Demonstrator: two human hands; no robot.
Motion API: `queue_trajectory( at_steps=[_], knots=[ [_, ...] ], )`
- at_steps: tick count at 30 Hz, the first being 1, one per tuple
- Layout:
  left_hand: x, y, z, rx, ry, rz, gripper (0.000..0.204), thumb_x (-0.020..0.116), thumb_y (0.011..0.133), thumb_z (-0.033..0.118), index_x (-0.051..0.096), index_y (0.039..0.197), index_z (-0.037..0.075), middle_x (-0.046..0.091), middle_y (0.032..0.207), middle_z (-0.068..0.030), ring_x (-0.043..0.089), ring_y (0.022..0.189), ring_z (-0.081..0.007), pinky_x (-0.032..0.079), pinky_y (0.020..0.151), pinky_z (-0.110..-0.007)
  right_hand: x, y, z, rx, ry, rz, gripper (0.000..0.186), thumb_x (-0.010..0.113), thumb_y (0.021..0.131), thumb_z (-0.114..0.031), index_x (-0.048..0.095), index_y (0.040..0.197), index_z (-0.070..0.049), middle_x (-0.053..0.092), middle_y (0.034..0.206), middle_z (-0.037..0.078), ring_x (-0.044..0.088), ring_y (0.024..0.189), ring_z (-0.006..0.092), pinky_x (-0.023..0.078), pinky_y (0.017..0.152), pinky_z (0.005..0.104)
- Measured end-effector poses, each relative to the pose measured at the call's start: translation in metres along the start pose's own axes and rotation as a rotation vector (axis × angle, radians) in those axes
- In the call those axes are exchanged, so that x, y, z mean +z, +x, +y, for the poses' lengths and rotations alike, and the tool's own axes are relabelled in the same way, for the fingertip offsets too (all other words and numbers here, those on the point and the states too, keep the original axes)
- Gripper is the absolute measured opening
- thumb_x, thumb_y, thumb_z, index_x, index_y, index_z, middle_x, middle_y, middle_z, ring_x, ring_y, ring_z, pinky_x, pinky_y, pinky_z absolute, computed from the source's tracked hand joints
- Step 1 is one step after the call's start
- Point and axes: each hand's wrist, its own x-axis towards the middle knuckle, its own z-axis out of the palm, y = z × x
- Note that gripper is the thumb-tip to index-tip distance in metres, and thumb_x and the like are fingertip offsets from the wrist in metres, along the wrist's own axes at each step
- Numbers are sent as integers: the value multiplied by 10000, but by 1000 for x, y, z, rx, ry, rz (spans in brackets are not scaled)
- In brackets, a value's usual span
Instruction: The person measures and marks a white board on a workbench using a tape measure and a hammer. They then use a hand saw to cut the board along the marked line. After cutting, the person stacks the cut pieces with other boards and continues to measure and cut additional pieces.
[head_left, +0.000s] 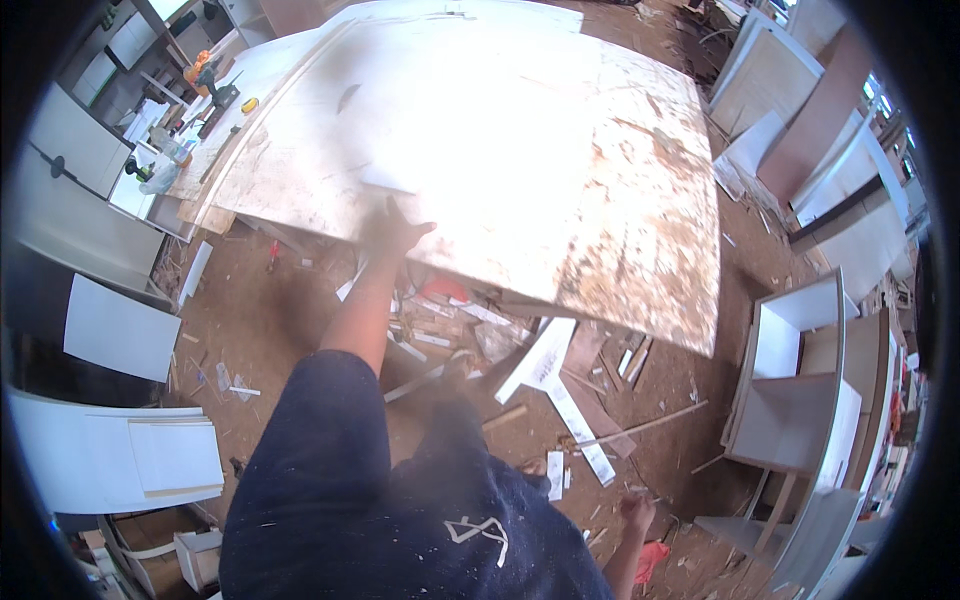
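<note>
Left hand at the near edge of a large white board

In the head view, the large white board (480, 160) spreads across the upper middle, its near edge facing the person and its near right corner jutting out over the littered floor. Its right side is speckled brown; glare washes out the middle. The left hand (397, 232) is at the near edge, left of its midpoint, open with the thumb spread to the right and nothing seen in its grip. A blur there hides whether the palm presses on the surface or only hovers over it. A small pale piece (388, 182) lies just beyond the fingers. The right hand (637, 510) is low and well apart from the board, near a red cloth (652, 561); its fingers look curled, but I cannot tell whether they grip anything.

Along the board's left edge runs a long strip (285, 105), with a yellow tape measure (249, 105) and a drill (222, 97) near the far left corner.

The step in hand seems to be steadying, checking or clearing the board's surface, more handling than cutting. The next move probably calls for a firm left palm and the right hand brought up to the near edge, with feet kept clear of the white offcuts (560, 385) below.
</note>
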Motion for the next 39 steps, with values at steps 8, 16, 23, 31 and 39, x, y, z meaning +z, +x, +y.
queue_trajectory(
  at_steps=[8,16,23,31,39],
  knots=[
    [-13,162,-11,-80,73,-203,1389,723,652,802,-11,1631,145,-42,1632,-349,-84,1529,-478,61,1200,-657,187,-144,15,369,-597,-247,282,589,943,-284,675,1042,-34,694,799,73,644,659,189,520,599,380],
    [-29,117,-59,63,61,-183,1279,703,716,751,72,1628,114,8,1629,-359,-48,1528,-491,13,1211,-613,335,-132,-98,52,-358,-253,327,577,963,-249,625,1183,-13,684,806,72,626,644,153,506,575,315],
    [-82,69,-142,204,84,-308,1317,729,710,747,41,1627,100,-3,1634,-349,-69,1535,-466,-23,1216,-610,431,-111,-98,59,-99,-108,214,535,974,-191,660,1034,-29,654,743,56,595,581,136,449,497,297],
    [-137,211,-412,415,-491,7,391,731,895,394,735,1126,79,651,1303,-164,593,1239,-271,443,1069,-386,530,-202,21,210,-577,-541,172,612,902,-184,671,975,-40,707,844,117,672,669,234,538,586,385],
    [-348,605,-569,261,-250,329,648,767,854,353,554,1373,31,635,1296,-217,620,1200,-302,483,1032,-373,746,-259,-70,304,-489,-345,184,647,872,-200,686,963,-45,707,904,144,683,751,276,544,641,419]
  ],
)
